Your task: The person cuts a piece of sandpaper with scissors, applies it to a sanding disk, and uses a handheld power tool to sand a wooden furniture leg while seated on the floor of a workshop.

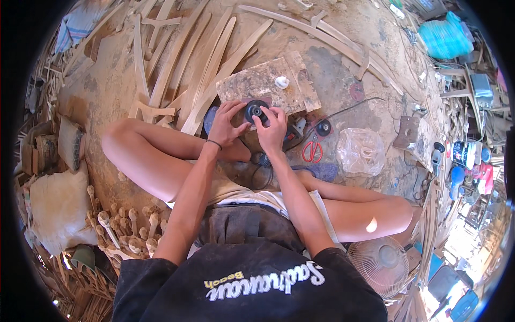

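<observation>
Between my two hands is a black round pad point(256, 111) with a metal-ringed hole at its centre, like the backing pad of a sander. My left hand point(227, 122) closes on its left edge, thumb and fingers around the rim. From the right, my right hand point(272, 126) grips it with thumb and fingertips near the centre. Behind it lies a worn wooden board point(252, 80) with a small white piece point(281, 82) on top. Just right of my right hand, partly hidden, is a power tool point(295, 131), with a second black disc point(323, 127) beside it.
Red-handled scissors point(312, 151) and a clear plastic bag point(360, 152) lie to the right. Long curved wooden strips point(188, 53) spread over the ground at the far left. Carved knobbed sticks point(134, 231) stand at the near left. A fan point(379, 265) sits at the near right.
</observation>
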Motion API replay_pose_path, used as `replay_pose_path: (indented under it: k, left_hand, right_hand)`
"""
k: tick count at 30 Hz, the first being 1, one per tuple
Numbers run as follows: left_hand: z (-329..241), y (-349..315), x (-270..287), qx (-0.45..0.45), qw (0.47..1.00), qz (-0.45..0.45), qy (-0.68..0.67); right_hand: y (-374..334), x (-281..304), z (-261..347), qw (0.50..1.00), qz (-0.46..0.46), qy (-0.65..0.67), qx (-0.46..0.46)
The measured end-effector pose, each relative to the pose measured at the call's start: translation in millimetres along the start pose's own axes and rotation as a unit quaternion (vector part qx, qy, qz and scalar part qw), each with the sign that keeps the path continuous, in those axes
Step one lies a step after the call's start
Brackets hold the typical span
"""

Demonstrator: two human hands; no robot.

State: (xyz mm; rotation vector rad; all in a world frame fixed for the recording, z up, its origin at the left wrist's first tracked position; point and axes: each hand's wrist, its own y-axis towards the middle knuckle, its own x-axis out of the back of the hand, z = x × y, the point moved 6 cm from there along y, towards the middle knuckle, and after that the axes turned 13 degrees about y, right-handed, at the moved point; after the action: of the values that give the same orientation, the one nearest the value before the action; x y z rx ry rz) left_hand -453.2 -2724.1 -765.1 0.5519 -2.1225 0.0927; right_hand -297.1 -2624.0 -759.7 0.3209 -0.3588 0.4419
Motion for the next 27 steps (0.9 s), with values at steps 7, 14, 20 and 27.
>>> replay_pose_path:
  k: [7,14,20,27]
  left_hand:
    - [-0.9,0.2,0.8,0.004,1.0,0.002,-0.002]
    - [-4.8,-0.2,5.7,0.0,1.0,-0.01,-0.005]
    - [-2.2,0.0,3.3,0.009,1.0,-0.003,0.006]
    - [-4.8,-0.5,4.0,-0.003,1.0,-0.002,0.003]
  right_hand:
    - [1.1,1.2,2.5,1.0,-0.001,0.002,0.006]
    - [1.8,3.3,-0.7,0.999,-0.01,0.04,-0.031]
    - [-1.0,3.9,-10.3,0.997,-0.01,0.069,-0.037]
    - [0.9,10.1,-22.9,0.986,-0.011,0.157,-0.056]
